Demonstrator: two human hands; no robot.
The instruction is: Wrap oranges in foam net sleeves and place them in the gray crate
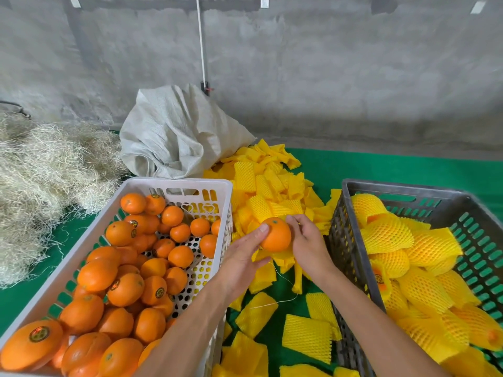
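Observation:
My left hand [242,254] grips a bare orange [276,235] between the two crates, thumb on its top. My right hand [307,243] is just right of the orange, its fingers curled at the edge of a yellow foam net sleeve [283,261] that lies under and behind the fruit. A heap of loose yellow sleeves [261,189] covers the green mat behind the hands. The white crate [174,183] on the left is full of bare oranges [122,289]. The gray crate [351,257] on the right holds several sleeved oranges [408,246].
A gray woven sack [174,131] slumps behind the white crate. Dry straw [40,172] is piled at the left. More flat sleeves [307,336] lie on the green mat [394,167] near me. A concrete wall closes the back.

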